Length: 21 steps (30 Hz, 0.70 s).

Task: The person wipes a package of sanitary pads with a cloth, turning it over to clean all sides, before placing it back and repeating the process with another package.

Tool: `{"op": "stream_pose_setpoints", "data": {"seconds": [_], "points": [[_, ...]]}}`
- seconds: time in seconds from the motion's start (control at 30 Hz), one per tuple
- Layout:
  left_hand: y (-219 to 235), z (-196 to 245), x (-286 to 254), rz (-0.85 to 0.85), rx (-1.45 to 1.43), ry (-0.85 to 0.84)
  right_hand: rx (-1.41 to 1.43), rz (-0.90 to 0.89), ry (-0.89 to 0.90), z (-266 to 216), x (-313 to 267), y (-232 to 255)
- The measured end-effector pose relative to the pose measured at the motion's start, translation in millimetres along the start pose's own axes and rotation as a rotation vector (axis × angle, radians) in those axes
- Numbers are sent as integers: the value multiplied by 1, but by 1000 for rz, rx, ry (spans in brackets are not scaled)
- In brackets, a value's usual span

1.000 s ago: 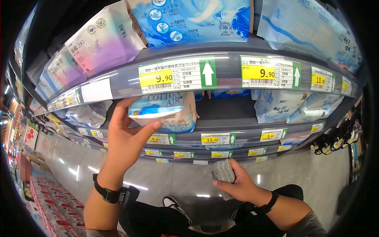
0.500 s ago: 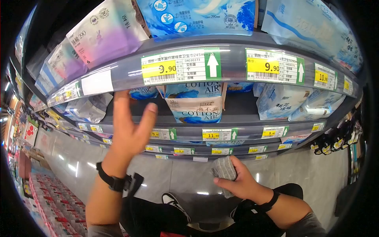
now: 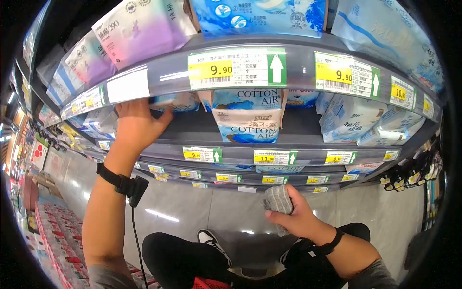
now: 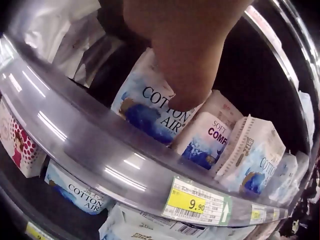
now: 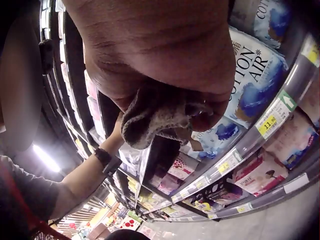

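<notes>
The person crouches before a shop shelf [image 3: 269,153], and the left hand [image 3: 137,126] reaches in under the price rail [image 3: 159,84] to a Cotton Air pack [image 4: 150,105] lying at the left end of the shelf, well back from the edge. From the wrist view the fingers come down onto the top of that pack, and in the head view the thumb lies along its front edge; whether they are closing round it or only pressing on it I cannot tell, since the rail and the hand's own back hide the tips. Just right of it stand a Soft pack [image 4: 207,137] and then another Cotton Air pack, upright [image 3: 248,118], label out toward the aisle (fronted so a shopper can read it). The right hand [image 3: 298,219] hangs low, down near the knee and well apart from the shelf, its fingers and thumb curled tight round a grey cloth [image 3: 276,200] that is bunched into the palm, probably to keep it out of the way while the other hand is busy above. Yellow price tags [image 3: 214,70] line every rail.
</notes>
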State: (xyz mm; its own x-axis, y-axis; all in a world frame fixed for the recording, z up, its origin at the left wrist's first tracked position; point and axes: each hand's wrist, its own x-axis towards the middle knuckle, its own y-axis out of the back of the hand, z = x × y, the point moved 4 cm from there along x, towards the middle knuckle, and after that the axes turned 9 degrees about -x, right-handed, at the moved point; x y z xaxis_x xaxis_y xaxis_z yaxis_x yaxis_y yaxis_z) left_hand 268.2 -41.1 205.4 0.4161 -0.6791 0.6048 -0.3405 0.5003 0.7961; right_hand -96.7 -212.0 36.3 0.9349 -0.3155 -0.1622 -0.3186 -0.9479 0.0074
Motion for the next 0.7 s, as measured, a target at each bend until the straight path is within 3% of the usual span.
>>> {"op": "stream_pose_setpoints", "data": {"seconds": [0.13, 0.33, 0.43, 0.57, 0.7], "points": [[11, 15, -11, 126, 146, -139, 19, 17, 13, 0, 0, -2], [18, 7, -17, -17, 11, -83, 1, 12, 55, 0, -1, 1], [24, 7, -29, 98, -30, -228, 1, 12, 48, 0, -2, 1], [62, 30, -53, 94, 20, -463, 82, 32, 19, 0, -2, 3], [92, 66, -81, 90, -169, -501, 83, 113, 63, 2, 0, 6]]}}
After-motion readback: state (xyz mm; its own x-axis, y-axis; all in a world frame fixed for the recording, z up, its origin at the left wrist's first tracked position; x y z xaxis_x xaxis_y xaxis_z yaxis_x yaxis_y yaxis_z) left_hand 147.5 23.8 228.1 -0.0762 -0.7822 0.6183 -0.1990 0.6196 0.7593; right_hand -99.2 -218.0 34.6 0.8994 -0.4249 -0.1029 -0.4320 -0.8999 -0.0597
